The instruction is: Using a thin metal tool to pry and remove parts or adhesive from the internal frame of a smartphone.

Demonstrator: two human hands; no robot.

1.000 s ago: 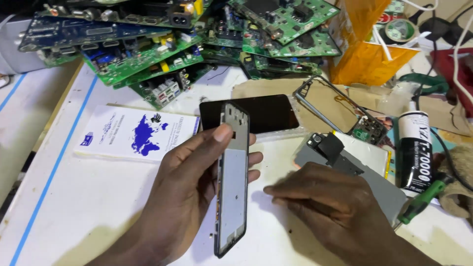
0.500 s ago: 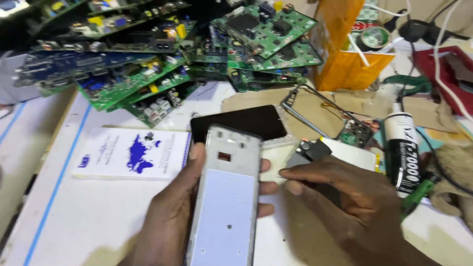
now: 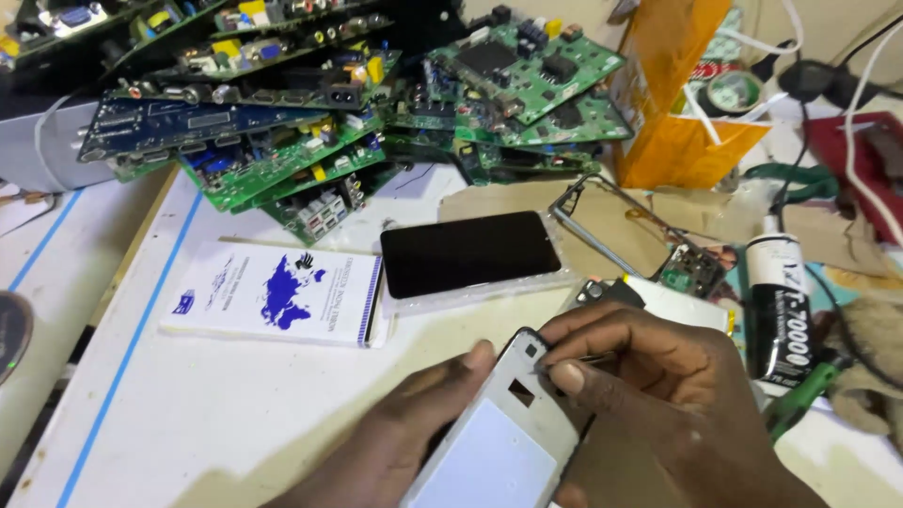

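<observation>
The right hand (image 3: 658,395) is pinching a thin metal tool (image 3: 588,358) between closed thumb and fingers, and its tip is resting at the top corner of the white phone frame (image 3: 503,437), close to the small camera opening. The left hand (image 3: 404,442) is holding this frame from the left side and from under; the thumb is lying on the frame's edge and the other fingers are hidden below, so the frame is lying tilted in the near middle of the scene, just above the white table (image 3: 235,414). As far as I can judge, the phone is already taken apart: the black screen panel (image 3: 470,252) is lying separately further away, and a bare metal bezel (image 3: 621,226) with a small green board (image 3: 691,268) is lying to the right of it. The work on the frame's corner seems to be in the middle; whether the frame is empty, I cannot tell. On the left a white booklet with a blue map (image 3: 273,293) is lying near the screen. A black glue tube (image 3: 776,310) is standing close on the right, just beside the working hand, and could be knocked over. Far behind, a pile of green circuit boards (image 3: 376,103) and an orange box (image 3: 682,94) are crowding the table.
</observation>
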